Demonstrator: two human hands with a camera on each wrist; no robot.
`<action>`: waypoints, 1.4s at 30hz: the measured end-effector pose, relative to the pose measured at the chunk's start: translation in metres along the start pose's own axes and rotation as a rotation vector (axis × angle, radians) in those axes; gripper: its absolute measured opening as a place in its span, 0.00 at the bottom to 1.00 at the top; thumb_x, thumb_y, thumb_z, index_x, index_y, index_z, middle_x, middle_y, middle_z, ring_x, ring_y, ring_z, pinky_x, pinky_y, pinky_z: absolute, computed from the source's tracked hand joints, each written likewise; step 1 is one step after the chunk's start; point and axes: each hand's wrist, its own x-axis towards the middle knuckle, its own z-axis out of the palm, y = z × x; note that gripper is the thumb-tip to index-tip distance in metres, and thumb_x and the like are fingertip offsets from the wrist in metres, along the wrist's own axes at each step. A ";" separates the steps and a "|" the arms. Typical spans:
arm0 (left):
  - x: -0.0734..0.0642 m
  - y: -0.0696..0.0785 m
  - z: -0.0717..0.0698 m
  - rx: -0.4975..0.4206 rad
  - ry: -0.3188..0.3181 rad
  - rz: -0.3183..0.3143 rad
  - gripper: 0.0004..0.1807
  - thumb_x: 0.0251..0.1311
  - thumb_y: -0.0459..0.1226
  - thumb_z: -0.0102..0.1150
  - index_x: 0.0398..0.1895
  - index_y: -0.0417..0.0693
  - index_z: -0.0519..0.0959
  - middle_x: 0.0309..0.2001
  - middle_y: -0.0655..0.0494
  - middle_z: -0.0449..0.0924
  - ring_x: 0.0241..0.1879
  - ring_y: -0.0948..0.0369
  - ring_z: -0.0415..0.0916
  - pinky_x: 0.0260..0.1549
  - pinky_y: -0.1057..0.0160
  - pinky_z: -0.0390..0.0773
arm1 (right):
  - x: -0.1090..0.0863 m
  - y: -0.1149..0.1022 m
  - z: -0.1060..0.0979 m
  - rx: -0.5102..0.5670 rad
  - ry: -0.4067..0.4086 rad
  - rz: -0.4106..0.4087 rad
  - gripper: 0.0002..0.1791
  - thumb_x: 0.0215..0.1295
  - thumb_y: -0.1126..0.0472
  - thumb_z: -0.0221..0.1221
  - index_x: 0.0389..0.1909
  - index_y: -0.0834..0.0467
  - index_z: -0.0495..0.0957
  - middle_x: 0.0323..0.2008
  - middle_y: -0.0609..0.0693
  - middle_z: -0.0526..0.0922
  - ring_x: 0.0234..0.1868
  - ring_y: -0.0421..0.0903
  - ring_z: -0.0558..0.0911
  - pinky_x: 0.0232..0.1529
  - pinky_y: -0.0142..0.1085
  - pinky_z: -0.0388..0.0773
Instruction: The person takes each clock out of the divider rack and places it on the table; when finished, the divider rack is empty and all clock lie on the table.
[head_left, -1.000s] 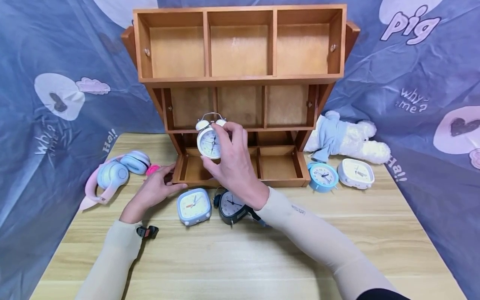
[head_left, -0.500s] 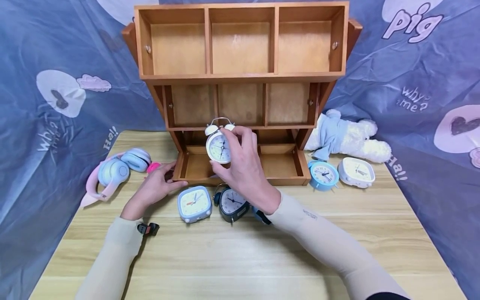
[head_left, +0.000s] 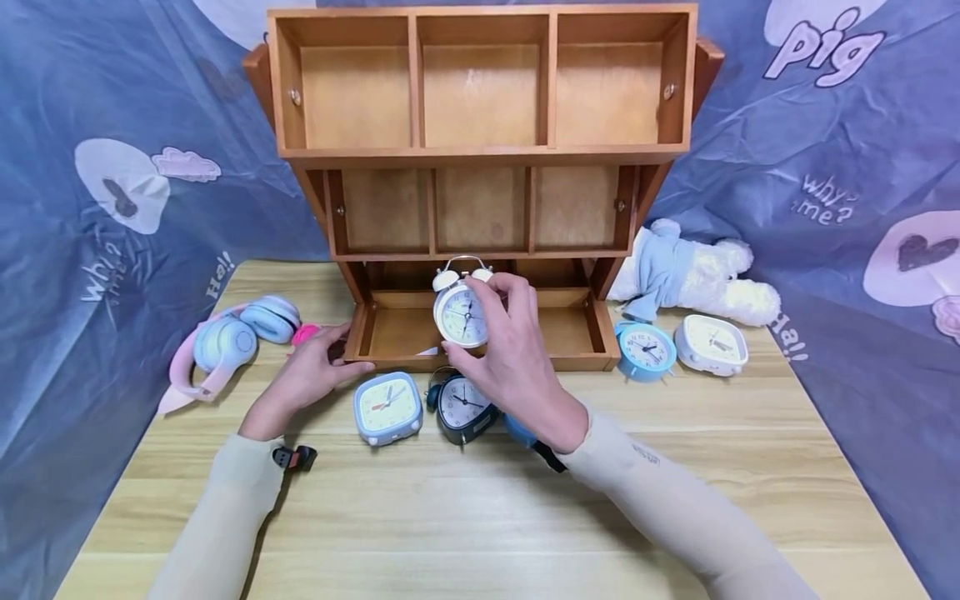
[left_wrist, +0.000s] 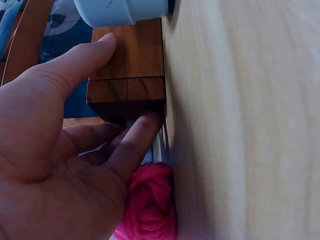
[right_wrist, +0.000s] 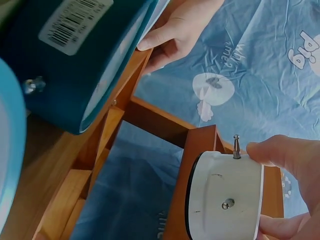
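In the head view my right hand [head_left: 517, 350] pinches a white twin-bell alarm clock [head_left: 461, 317] by its side. The clock is upright in front of the lowest tier of a wooden shelf [head_left: 480, 152]. In the right wrist view its white back [right_wrist: 225, 195], with small metal feet, shows between thumb and fingers. My left hand [head_left: 307, 379] grips the lower left corner of the shelf, thumb on the front face and fingers curled round the side, as the left wrist view shows. A blue square clock [head_left: 388, 408] and a dark twin-bell clock [head_left: 463, 408] stand before the shelf.
Pink-and-blue headphones [head_left: 225, 342] and a pink yarn piece [left_wrist: 150, 200] lie at the left. To the right are a light blue clock [head_left: 647, 350], a white square clock [head_left: 712, 344] and a white plush toy [head_left: 693, 271]. Something blue and black [head_left: 521, 429] is partly hidden under my right wrist.
My right hand has carried the white alarm clock rightward and down, from the left compartment of the lowest tier to its middle. The left hand stays at the shelf corner.
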 end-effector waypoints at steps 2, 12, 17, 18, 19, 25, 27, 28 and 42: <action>-0.001 0.000 0.000 0.002 0.000 0.000 0.51 0.72 0.50 0.76 0.86 0.30 0.63 0.77 0.26 0.74 0.73 0.32 0.77 0.75 0.31 0.76 | -0.003 0.001 -0.003 -0.003 -0.001 0.004 0.43 0.56 0.61 0.83 0.73 0.66 0.77 0.62 0.67 0.72 0.65 0.64 0.72 0.66 0.54 0.84; -0.003 0.000 0.001 -0.009 -0.005 -0.002 0.52 0.72 0.50 0.77 0.86 0.30 0.62 0.78 0.26 0.72 0.74 0.32 0.77 0.75 0.32 0.76 | -0.023 0.009 -0.020 -0.035 -0.025 0.073 0.44 0.57 0.59 0.84 0.73 0.64 0.77 0.63 0.66 0.72 0.67 0.64 0.72 0.64 0.55 0.84; -0.005 0.001 0.001 -0.003 -0.001 0.002 0.51 0.72 0.50 0.77 0.85 0.29 0.63 0.78 0.26 0.72 0.74 0.32 0.77 0.75 0.31 0.76 | -0.033 0.013 -0.028 -0.051 -0.024 0.121 0.44 0.55 0.59 0.84 0.74 0.62 0.78 0.64 0.68 0.72 0.65 0.64 0.73 0.63 0.56 0.85; -0.005 0.001 0.001 -0.005 0.000 -0.001 0.51 0.72 0.50 0.77 0.85 0.30 0.63 0.78 0.26 0.73 0.73 0.32 0.77 0.74 0.32 0.77 | -0.035 0.015 -0.029 -0.053 -0.027 0.134 0.44 0.56 0.59 0.84 0.74 0.62 0.78 0.64 0.68 0.72 0.65 0.64 0.73 0.62 0.56 0.85; -0.004 0.002 0.001 -0.008 0.001 -0.002 0.51 0.72 0.50 0.77 0.85 0.30 0.63 0.78 0.26 0.73 0.73 0.33 0.78 0.74 0.32 0.78 | -0.037 0.016 -0.030 -0.056 -0.029 0.147 0.45 0.56 0.59 0.84 0.74 0.62 0.78 0.64 0.68 0.72 0.65 0.64 0.73 0.63 0.56 0.85; -0.002 0.001 0.000 -0.007 0.000 0.002 0.51 0.72 0.50 0.77 0.86 0.30 0.63 0.78 0.27 0.73 0.72 0.33 0.79 0.72 0.33 0.79 | -0.048 0.025 -0.038 -0.072 -0.055 0.238 0.47 0.55 0.59 0.85 0.75 0.62 0.77 0.67 0.67 0.70 0.67 0.63 0.72 0.64 0.56 0.84; -0.001 0.001 0.000 0.002 0.001 0.005 0.52 0.72 0.50 0.77 0.86 0.30 0.63 0.78 0.27 0.73 0.73 0.33 0.78 0.73 0.32 0.78 | -0.051 0.028 -0.041 -0.070 -0.063 0.262 0.47 0.55 0.59 0.85 0.76 0.62 0.76 0.67 0.66 0.69 0.67 0.63 0.72 0.64 0.56 0.83; 0.000 0.002 0.000 0.004 0.002 0.004 0.52 0.72 0.51 0.77 0.86 0.30 0.63 0.78 0.27 0.73 0.73 0.33 0.78 0.74 0.32 0.77 | -0.052 0.029 -0.042 -0.070 -0.064 0.270 0.47 0.55 0.59 0.84 0.76 0.63 0.76 0.68 0.67 0.69 0.67 0.64 0.71 0.65 0.57 0.82; 0.000 0.002 -0.001 0.003 -0.003 0.004 0.51 0.72 0.49 0.76 0.86 0.30 0.62 0.79 0.26 0.72 0.74 0.32 0.76 0.76 0.32 0.75 | -0.076 0.056 -0.061 -0.057 -0.087 0.355 0.45 0.53 0.64 0.82 0.74 0.65 0.78 0.64 0.67 0.70 0.65 0.64 0.72 0.66 0.59 0.78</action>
